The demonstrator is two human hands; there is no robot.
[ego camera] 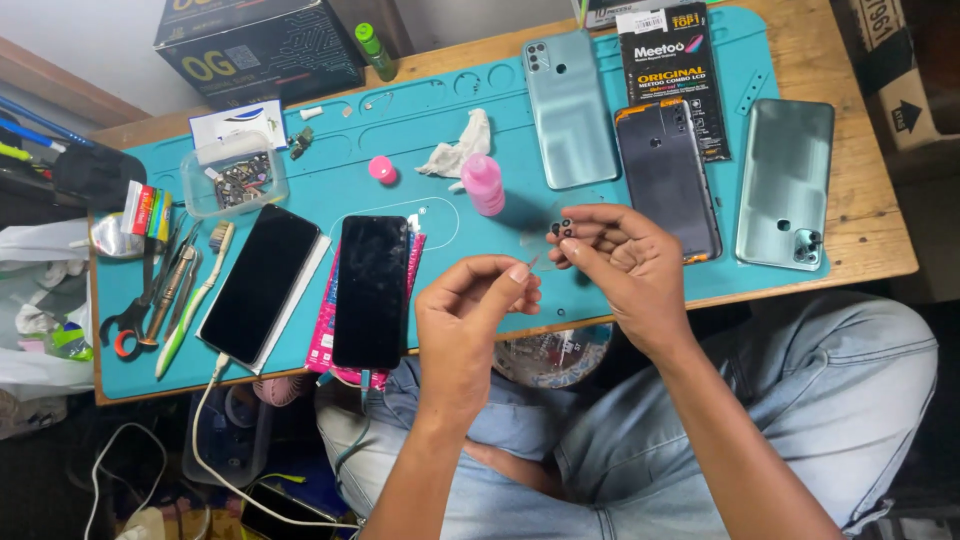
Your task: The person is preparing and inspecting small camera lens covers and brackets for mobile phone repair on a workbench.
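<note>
Head view: I look down at my bench (860,250), teal mat (420,130) on top, my knees in jeans below.
Right hand (625,265): fingers closed around a small camera lens piece (562,228), dark with round windows, held above the mat's front edge.
Left hand (470,310): thumb and forefinger pinched narrow on something thin and clear; too small to tell what. It sits just beside my right hand.
Pink bottle (483,184): lying on the mat, just behind my hands, next to a crumpled white cloth (455,150).
Dark phone (371,290): face up, left of my left hand, over a pink packet.
Second dark phone (260,283): further left, white cable plugged in.
Back covers: one pale green (570,110), one dark (665,180), another green (785,180) at right.
Tools (165,290): far left edge.
</note>
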